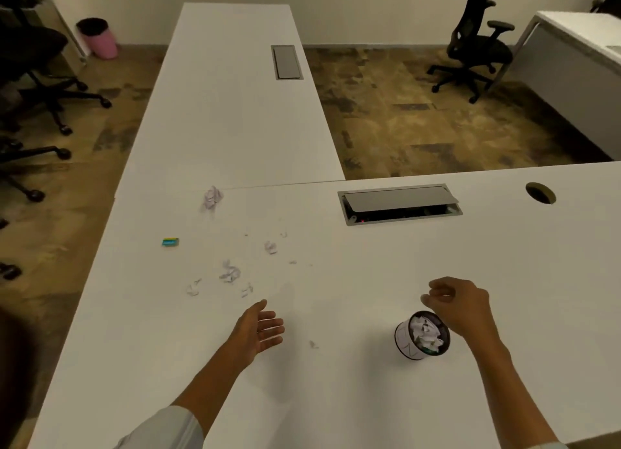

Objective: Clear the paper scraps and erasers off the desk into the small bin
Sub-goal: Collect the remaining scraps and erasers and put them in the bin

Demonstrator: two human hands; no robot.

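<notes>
1. The small bin (pixel 421 335) stood at 5 o'clock, stuffed with paper.
2. The right hand (pixel 460 305) hovered above its rim, fingers loosely curled, seemingly empty; the left hand (pixel 260 327) lay open, reaching toward the mess.
3. Paper scraps (pixel 230 272) and an eraser (pixel 170 242) remained on the desk (pixel 369 274) toward 10 o'clock.

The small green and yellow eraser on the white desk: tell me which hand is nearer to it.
Left. The left hand lies open, below and right of the small green and yellow eraser. The right hand is far across the desk, loosely curled above the small round bin.
</notes>
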